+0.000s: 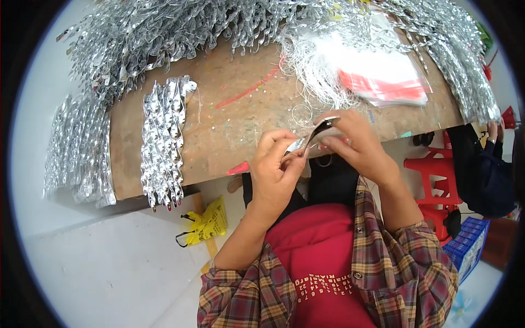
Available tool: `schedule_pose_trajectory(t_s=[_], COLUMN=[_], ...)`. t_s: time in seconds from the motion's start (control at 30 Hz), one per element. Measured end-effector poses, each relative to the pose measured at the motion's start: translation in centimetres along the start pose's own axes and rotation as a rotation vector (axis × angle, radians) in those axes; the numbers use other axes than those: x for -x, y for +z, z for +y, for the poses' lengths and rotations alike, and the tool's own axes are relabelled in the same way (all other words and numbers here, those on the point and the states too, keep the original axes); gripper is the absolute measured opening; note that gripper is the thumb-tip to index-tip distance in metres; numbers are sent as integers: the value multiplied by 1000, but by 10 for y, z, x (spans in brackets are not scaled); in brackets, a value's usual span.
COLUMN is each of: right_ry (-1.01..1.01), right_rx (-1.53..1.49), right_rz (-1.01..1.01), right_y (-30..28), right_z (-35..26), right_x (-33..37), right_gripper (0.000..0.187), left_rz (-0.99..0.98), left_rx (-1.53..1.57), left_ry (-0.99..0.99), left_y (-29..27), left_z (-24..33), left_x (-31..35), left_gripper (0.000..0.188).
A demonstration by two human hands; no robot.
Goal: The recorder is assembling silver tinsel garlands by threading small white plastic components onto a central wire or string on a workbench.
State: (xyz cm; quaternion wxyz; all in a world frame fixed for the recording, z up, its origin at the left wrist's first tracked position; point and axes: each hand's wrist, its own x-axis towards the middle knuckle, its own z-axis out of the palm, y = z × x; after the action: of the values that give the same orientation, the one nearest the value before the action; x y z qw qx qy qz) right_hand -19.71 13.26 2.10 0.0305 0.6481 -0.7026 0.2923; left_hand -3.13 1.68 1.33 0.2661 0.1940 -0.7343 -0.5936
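Note:
Above my lap, at the table's near edge, my two hands meet over a shiny silver strip (321, 129). It looks like thin, bent foil, dark on one face; its exact kind I cannot make out. My left hand (273, 170) pinches its lower end between thumb and fingers. My right hand (358, 145) is closed on the upper end, slightly blurred. Just beyond my hands lies a bundle of thin white string loops (322, 74). To the left, a row of twisted silver foil strands (163, 136) hangs over the table's edge.
The worn wooden table (229, 131) bears heaps of silver strands (180, 33) along its far side. Clear bags with red bands (388, 87) lie at the right. Below are a yellow plastic bag (210, 221), red stools (435, 175) and a blue crate (467, 240). Another person (486, 175) sits at right.

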Motion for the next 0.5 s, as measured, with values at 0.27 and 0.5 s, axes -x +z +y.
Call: schedule_pose_trajectory(t_s=[0.27, 0.5], right_ry=[486, 268], right_rx=[-930, -564], right_rz=[-199, -40], right_y=[8, -5], right_z=[-26, -27], right_x=[0, -5], right_gripper=[20, 4], left_rz=[39, 41], left_rx=[17, -6], left_ry=[48, 29], left_y=[2, 2], left_z=[-3, -2], left_x=[-5, -2], left_gripper=[14, 18])
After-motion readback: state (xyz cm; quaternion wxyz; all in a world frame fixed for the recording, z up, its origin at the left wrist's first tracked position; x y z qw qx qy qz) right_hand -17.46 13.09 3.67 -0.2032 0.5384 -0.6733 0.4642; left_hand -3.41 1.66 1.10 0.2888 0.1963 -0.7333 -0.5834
